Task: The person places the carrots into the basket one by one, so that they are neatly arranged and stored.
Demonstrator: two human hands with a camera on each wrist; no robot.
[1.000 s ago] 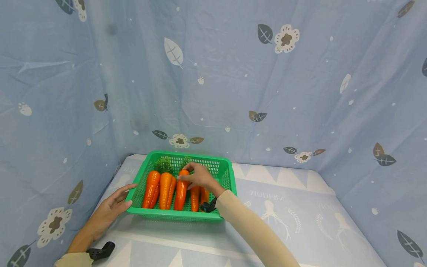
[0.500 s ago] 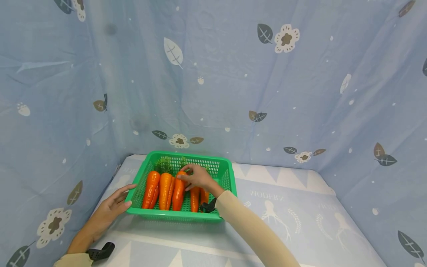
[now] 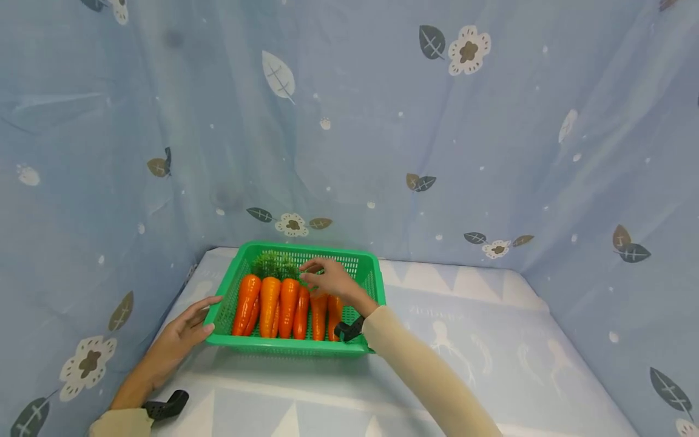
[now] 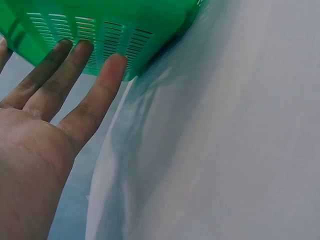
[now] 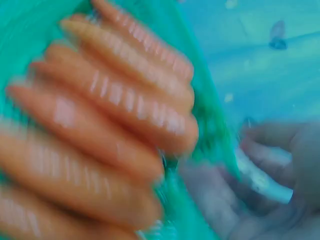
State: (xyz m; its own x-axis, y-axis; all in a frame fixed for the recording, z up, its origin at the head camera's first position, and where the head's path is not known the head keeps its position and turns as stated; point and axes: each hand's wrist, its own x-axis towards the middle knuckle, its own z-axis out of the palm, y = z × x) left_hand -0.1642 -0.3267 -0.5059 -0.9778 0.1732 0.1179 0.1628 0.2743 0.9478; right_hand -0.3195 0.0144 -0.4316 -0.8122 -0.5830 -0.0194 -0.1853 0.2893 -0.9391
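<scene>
A green plastic basket (image 3: 289, 343) holds several orange carrots (image 3: 270, 303) lying side by side, with leafy green tops (image 3: 267, 265) at their far ends. My right hand (image 3: 334, 280) hovers over the carrots' far ends on the basket's right half, fingers loosely bent and nothing between them. In the blurred right wrist view its fingers (image 5: 210, 192) are beside the thick carrot ends, apart from them. My left hand (image 3: 177, 337) is at the basket's left end. The left wrist view shows its straight fingers (image 4: 97, 97) against the slotted outer wall (image 4: 155, 17).
The basket stands on a table with a pale patterned cloth (image 3: 448, 340), which stretches to the right and in front. Blue printed curtains (image 3: 349, 133) hang close behind the basket and on both sides. A black strap mount (image 3: 166, 405) sits on the left wrist.
My right hand shifted a carrot left beside its neighbours, then let go of it and drew slightly right. Another carrot behind it has come into view. The left hand stays at the basket's end.
</scene>
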